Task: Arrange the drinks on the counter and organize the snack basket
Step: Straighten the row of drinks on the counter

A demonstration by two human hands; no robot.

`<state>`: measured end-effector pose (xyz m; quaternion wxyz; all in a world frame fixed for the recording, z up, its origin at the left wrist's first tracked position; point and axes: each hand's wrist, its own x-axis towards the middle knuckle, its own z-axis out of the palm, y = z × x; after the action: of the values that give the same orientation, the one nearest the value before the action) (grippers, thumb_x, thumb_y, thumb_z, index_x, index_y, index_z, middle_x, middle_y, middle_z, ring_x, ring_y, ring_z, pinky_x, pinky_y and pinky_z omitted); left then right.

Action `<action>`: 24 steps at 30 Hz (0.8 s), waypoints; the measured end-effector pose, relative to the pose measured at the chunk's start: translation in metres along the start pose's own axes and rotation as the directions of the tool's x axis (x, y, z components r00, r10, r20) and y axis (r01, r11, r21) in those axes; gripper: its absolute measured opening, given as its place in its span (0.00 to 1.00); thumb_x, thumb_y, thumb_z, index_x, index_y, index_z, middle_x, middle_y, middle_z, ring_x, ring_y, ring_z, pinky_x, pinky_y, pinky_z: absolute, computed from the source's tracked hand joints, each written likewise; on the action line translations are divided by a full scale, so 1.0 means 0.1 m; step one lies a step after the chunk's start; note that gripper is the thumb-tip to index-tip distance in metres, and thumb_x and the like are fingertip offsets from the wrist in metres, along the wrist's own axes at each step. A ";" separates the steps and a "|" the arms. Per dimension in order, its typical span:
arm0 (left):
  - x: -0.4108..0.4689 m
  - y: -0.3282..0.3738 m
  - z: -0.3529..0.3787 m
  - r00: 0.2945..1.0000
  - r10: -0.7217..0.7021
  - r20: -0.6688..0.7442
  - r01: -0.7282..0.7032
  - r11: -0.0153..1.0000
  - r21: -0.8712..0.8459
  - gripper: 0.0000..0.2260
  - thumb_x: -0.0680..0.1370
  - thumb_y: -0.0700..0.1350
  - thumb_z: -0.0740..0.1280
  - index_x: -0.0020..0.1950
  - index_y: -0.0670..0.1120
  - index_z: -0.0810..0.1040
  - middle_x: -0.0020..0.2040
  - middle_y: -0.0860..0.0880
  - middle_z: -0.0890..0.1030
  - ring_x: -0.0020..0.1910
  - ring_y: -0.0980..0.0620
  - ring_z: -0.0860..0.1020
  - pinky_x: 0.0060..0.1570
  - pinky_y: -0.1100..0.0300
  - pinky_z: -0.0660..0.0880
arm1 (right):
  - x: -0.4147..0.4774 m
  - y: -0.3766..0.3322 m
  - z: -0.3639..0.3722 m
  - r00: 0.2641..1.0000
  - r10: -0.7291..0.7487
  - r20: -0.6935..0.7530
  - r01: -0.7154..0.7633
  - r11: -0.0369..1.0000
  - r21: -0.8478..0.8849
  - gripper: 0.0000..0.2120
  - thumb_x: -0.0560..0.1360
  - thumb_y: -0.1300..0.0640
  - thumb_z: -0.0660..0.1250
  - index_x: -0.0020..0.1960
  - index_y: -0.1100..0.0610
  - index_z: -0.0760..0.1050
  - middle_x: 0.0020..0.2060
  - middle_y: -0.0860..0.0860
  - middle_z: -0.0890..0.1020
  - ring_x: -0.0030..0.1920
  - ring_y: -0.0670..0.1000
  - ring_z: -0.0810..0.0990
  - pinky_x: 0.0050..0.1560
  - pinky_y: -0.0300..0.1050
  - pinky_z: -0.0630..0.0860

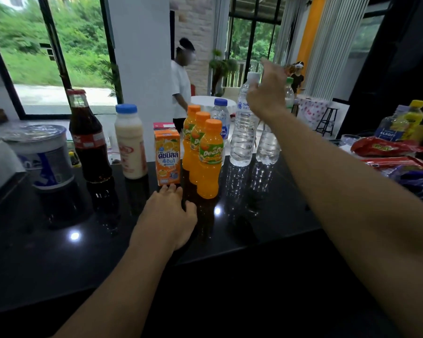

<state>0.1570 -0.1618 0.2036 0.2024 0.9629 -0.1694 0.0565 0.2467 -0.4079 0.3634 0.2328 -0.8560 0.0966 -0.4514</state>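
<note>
Drinks go into line on a black counter (pixel 266 215), where a cola bottle (pixel 90 142), a milk bottle (pixel 131 145), an orange juice carton (pixel 168 159), three orange juice bottles (pixel 210 159) and a tall water bottle (pixel 243 132) stand in a rough row. The left hand (pixel 168 215) lies flat on the counter, its straight fingertips (pixel 168 188) touching the carton's base and holding nothing. The right hand (pixel 266 93) hovers just beside the tall water bottle's neck, its grip loose and open, with nothing in it. The step in hand appears to be squaring up the water bottles. A grasp low on the ribbed body, rather than at the cap, would likely keep the thin plastic from tipping into the shorter water bottle (pixel 267 147) just beside it. Red snack packets (pixel 388 148) lie at the right edge; no basket is visible
</note>
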 end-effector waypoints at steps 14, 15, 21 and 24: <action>0.01 -0.02 0.00 1.000 -0.001 0.001 0.001 1.000 0.003 0.26 0.81 0.55 0.54 0.77 0.46 0.62 0.78 0.47 0.61 0.76 0.48 0.58 0.74 0.54 0.53 | 0.32 -0.16 -0.22 0.966 0.164 0.202 -0.158 0.986 -0.044 0.17 0.75 0.48 0.74 0.52 0.62 0.78 0.49 0.55 0.81 0.50 0.50 0.81 0.48 0.41 0.78; 0.01 -0.02 0.01 1.000 0.000 0.000 0.000 1.000 0.002 0.26 0.81 0.55 0.54 0.77 0.46 0.62 0.78 0.48 0.61 0.76 0.48 0.58 0.74 0.54 0.53 | 0.33 -0.14 -0.24 0.960 0.166 0.225 -0.160 0.986 -0.045 0.12 0.77 0.51 0.72 0.46 0.61 0.75 0.43 0.55 0.79 0.44 0.49 0.80 0.46 0.40 0.78; 0.02 -0.03 0.03 1.000 -0.006 -0.004 0.006 1.000 0.001 0.27 0.81 0.56 0.54 0.77 0.46 0.62 0.78 0.48 0.61 0.76 0.48 0.58 0.73 0.54 0.54 | 0.27 -0.02 -0.30 0.976 0.119 0.182 -0.114 0.993 -0.035 0.11 0.78 0.63 0.70 0.59 0.63 0.82 0.57 0.56 0.83 0.56 0.50 0.81 0.55 0.39 0.80; 0.03 -0.03 0.03 1.000 -0.009 -0.002 0.009 1.000 0.001 0.27 0.81 0.56 0.54 0.77 0.46 0.61 0.78 0.48 0.61 0.76 0.49 0.57 0.74 0.54 0.53 | 0.28 -0.05 -0.35 0.971 0.101 0.215 -0.084 0.993 -0.086 0.02 0.76 0.64 0.71 0.46 0.63 0.81 0.43 0.54 0.82 0.46 0.49 0.79 0.36 0.30 0.74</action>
<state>0.1610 -0.1615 0.2001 0.2024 0.9637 -0.1647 0.0567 0.2339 -0.4246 0.4026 0.2297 -0.9034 0.1273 -0.3389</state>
